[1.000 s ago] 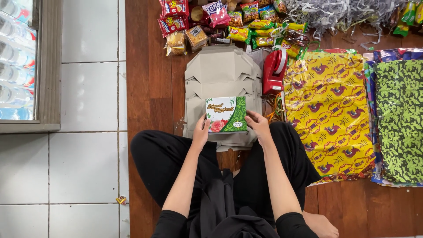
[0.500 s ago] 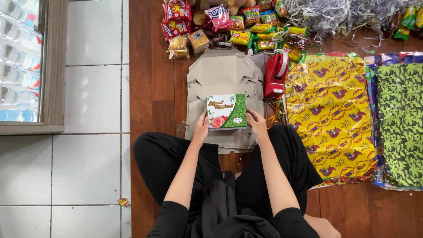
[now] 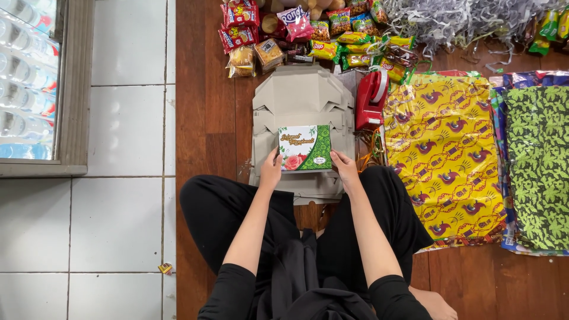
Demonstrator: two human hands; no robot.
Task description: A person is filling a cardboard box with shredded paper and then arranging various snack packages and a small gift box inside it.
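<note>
A small green and white printed box (image 3: 306,147) with a pink rose picture rests on a stack of flat grey cardboard box blanks (image 3: 302,98) on the wooden floor in front of my crossed legs. My left hand (image 3: 271,169) grips the box's left side. On the opposite side, my right hand (image 3: 344,168) holds its right edge. Both sets of fingers press against the box from the outside.
Several snack packets (image 3: 308,32) lie in a heap beyond the cardboard. A red tape dispenser (image 3: 371,98) stands right of the stack. Yellow patterned bags (image 3: 441,148) and green ones (image 3: 539,166) lie at right, shredded paper (image 3: 456,21) behind. White floor tiles and a drinks fridge (image 3: 29,89) at left.
The small box and both hands sit slightly further forward on the cardboard stack; the hands keep their hold on its two sides.
</note>
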